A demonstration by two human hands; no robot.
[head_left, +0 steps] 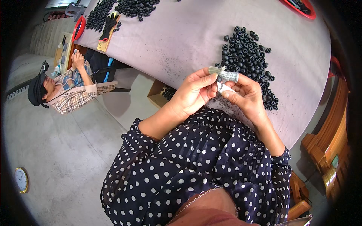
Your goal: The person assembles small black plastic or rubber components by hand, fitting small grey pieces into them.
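Observation:
Both my hands meet over the table's near edge, fingertips together. My left hand (pixel 196 90) is closed in a pinch on a small dark piece (pixel 219 80), mostly hidden by the fingers. A grey-green ribbed wrap (pixel 214 70) covers its index fingertip. My right hand (pixel 247 94) is closed too, with a white piece (pixel 225 88) between thumb and fingers; its kind is unclear. Around the right index finger sits a grey printed wrap (pixel 228 76). Just beyond, nearest the right hand, lies a pile of small round black parts with holes (pixel 245 52).
Dark crumbs (pixel 169 66) are scattered over the cloth-covered table (pixel 188 30). More black parts (pixel 137 7) lie at the far left, near a black glove (pixel 108 27) and a red basin (pixel 79 28). A co-worker (pixel 71 83) sits at left. An open cardboard box (pixel 155 94) stands below the edge.

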